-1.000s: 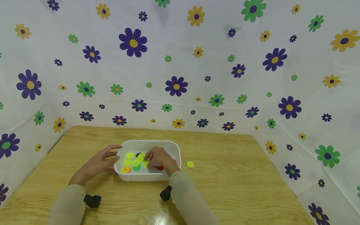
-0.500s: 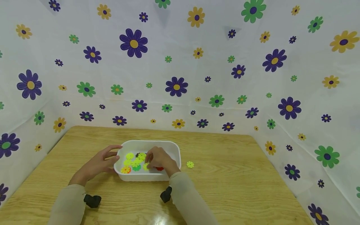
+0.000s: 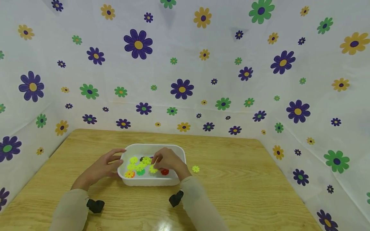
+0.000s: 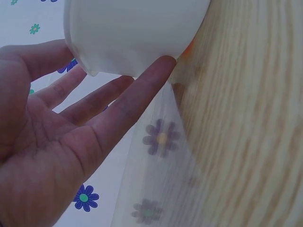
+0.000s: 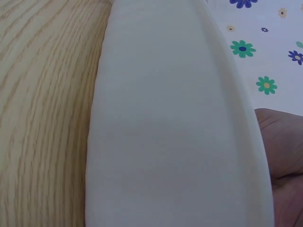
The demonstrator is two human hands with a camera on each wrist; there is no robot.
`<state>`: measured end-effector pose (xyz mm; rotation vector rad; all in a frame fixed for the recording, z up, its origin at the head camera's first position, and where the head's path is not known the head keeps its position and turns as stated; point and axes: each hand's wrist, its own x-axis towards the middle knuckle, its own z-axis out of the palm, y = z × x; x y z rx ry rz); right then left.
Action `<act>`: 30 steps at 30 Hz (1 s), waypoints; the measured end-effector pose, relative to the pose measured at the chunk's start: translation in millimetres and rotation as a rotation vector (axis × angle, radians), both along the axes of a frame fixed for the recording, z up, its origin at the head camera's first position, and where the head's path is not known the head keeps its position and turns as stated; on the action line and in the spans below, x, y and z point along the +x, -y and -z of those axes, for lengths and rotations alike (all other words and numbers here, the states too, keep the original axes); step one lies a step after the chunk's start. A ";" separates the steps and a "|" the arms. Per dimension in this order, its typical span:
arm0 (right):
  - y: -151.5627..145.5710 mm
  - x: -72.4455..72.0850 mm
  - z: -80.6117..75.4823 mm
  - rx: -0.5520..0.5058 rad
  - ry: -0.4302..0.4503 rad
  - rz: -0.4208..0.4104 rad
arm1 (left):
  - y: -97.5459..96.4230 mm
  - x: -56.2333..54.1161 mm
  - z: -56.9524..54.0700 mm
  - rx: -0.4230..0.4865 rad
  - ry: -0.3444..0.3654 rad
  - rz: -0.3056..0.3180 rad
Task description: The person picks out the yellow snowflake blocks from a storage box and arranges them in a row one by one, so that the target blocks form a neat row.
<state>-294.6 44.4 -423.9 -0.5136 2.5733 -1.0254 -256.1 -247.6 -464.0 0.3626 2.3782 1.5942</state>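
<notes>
A white plastic bin [image 3: 150, 182] sits on the table with several flower-shaped plastic discs inside, mostly yellow. My left hand [image 3: 99, 168] rests against the bin's left end; in the left wrist view the fingers of that hand [image 4: 61, 137] are spread and fairly straight along the outer wall. Inside the bin, my right hand [image 3: 169, 159] pinches a yellow flower-shaped disc [image 3: 153, 169] between thumb and fingers. Close by lie a red disc [image 3: 164, 172] and a green disc [image 3: 140, 172]. The bin's wall hides the right fingers in the right wrist view.
One yellow disc [image 3: 195, 168] lies on the wooden table [image 3: 237, 189] just right of the bin. White cloth [image 3: 162, 70] printed with flowers hangs behind the table and along both sides.
My right hand has drawn slightly up and to the right with the yellow disc, uncovering more of the red one. My left hand and the bin have stayed put.
</notes>
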 end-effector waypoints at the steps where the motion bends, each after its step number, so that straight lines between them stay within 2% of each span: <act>1: -1.8 0.1 -1.5 -0.003 -0.001 -0.002 | -0.2 0.2 -0.2 0.001 0.000 -0.001; 11: -19.4 4.2 -15.7 -0.104 -0.004 -0.047 | -0.8 1.1 -1.8 0.003 -0.001 -0.002; 17: -30.8 8.3 -21.9 -0.146 0.001 -0.043 | -1.0 0.4 -1.2 0.005 -0.001 0.010; 22: -40.6 11.4 -26.7 -0.183 0.019 -0.053 | -1.7 0.4 -0.9 -0.012 -0.002 -0.002; 30: -56.9 17.1 -32.1 -0.201 0.011 -0.041 | -1.5 1.2 -1.7 0.003 -0.007 0.018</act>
